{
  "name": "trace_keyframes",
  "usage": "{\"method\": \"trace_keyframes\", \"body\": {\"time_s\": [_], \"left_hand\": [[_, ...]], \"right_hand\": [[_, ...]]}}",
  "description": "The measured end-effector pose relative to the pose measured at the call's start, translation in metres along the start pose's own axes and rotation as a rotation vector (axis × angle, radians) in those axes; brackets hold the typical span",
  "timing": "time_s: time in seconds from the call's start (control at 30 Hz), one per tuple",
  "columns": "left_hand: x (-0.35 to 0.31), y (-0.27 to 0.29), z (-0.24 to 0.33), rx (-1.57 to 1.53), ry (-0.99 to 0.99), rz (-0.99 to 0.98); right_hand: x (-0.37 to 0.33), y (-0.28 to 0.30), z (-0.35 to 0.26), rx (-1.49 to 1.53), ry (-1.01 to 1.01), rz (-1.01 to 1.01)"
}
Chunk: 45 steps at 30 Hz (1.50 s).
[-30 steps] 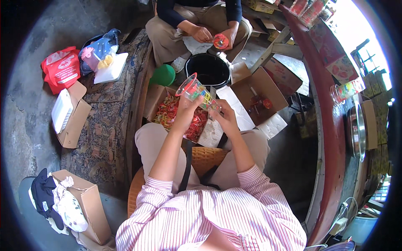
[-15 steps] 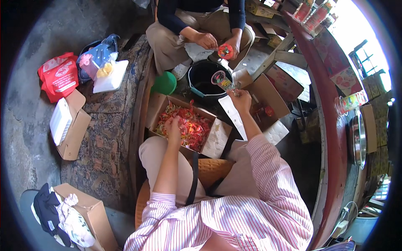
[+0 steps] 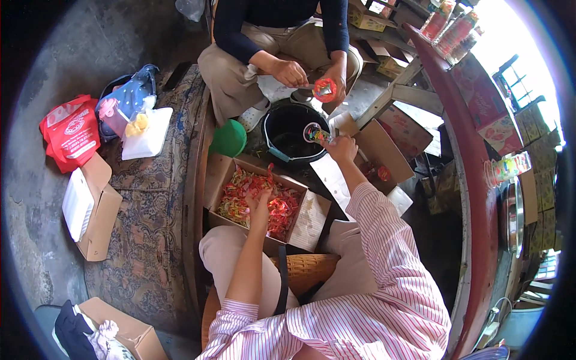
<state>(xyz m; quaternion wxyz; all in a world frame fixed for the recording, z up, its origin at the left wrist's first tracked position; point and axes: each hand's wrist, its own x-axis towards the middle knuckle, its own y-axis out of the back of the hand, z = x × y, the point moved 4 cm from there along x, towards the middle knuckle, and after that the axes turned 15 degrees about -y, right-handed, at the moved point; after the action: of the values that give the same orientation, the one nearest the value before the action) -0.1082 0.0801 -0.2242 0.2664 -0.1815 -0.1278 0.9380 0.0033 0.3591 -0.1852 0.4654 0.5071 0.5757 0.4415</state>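
Observation:
My left hand [image 3: 259, 201] is in the open cardboard box [image 3: 219, 175], with curled fingers among small red, yellow and green wrapped candies [image 3: 240, 192]. What those fingers hold, if anything, is too small to make out. My right hand [image 3: 342, 149] grips a clear plastic jar [image 3: 315, 133], tilted with its round end toward the upper left, coloured pieces showing inside. The jar is over the right rim of a black bucket [image 3: 270, 135]. Across from me, a person's hand [image 3: 337, 75] holds another jar filled with red pieces [image 3: 324, 90]; their other hand [image 3: 291, 73] is close beside it.
A green tub [image 3: 228, 139] stands left of the bucket. On the right, an open carton [image 3: 384, 147] has red items inside. The patterned bench [image 3: 144, 234] runs along the left, bearing a white foam box [image 3: 147, 135]. Filled jars [image 3: 453, 33] line the red ledge [image 3: 465, 138].
My left hand has shifted to the right and nearer to me within the candy box. My right hand and its jar have moved slightly left and down. The whole view has turned a little.

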Motion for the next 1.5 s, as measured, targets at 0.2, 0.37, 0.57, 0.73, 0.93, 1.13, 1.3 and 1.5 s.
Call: {"method": "trace_keyframes", "body": {"time_s": [0.2, 0.37, 0.57, 0.73, 0.93, 1.13, 1.3, 1.5], "left_hand": [[0.003, 0.0, -0.004, 0.001, -0.022, -0.013], [0.008, 0.006, -0.013, 0.047, -0.044, -0.008], [0.01, 0.004, -0.022, 0.151, -0.096, -0.118], [-0.003, -0.009, -0.014, 0.564, -0.5, -0.402], [-0.022, -0.02, -0.001, 0.592, -0.322, -0.532], [-0.032, -0.028, -0.002, 0.35, -0.02, -0.606], [0.006, 0.005, -0.052, 0.396, -0.307, -0.589], [0.009, 0.01, -0.062, 0.512, -0.165, -0.463]], "right_hand": [[-0.005, -0.027, 0.009, -0.118, 0.021, -0.009], [-0.009, -0.033, 0.01, -0.078, -0.042, -0.047], [-0.008, -0.045, 0.034, 0.202, -0.276, -0.211], [-0.074, -0.064, 0.042, 1.057, -0.503, -0.78], [-0.14, -0.042, 0.038, 1.317, -0.398, -0.862], [-0.186, -0.021, 0.031, 1.425, -0.192, -0.79], [-0.2, -0.045, 0.01, 1.537, -0.107, -0.754], [-0.171, 0.006, 0.054, 1.629, -0.158, -0.341]]}}
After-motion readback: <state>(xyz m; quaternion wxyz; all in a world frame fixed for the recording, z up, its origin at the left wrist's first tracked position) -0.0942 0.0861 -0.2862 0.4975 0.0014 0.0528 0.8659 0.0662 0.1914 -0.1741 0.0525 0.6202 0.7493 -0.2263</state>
